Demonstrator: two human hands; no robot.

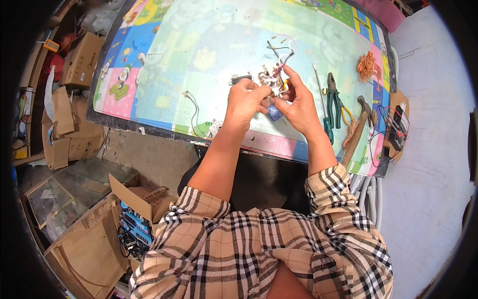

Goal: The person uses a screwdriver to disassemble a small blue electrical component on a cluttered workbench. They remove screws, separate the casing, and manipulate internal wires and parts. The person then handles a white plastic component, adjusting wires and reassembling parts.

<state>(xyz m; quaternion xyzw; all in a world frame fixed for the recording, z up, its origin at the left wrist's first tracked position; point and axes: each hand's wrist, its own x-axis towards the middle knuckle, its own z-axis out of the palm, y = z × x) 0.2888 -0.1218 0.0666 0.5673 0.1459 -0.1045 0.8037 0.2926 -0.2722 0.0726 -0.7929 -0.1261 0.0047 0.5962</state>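
My left hand point(244, 102) and my right hand point(298, 102) meet over the near part of a colourful play mat point(199, 55) laid on a table. Between their fingertips they hold a small white electrical part point(272, 79) with thin wires point(281, 47) curling up from it. A small blue piece point(274, 113) shows just under my right hand's fingers. A small dark connector point(240, 78) lies on the mat just beyond my left hand.
Right of my hands lie a thin screwdriver point(321, 94), green-handled pliers point(334, 99), a wooden-handled hammer point(359, 130), a copper wire tangle point(366, 65) and a black meter with leads point(397, 128). Loose wire point(193, 107) lies left. Cardboard boxes point(82, 60) and a glass case point(74, 192) crowd the floor.
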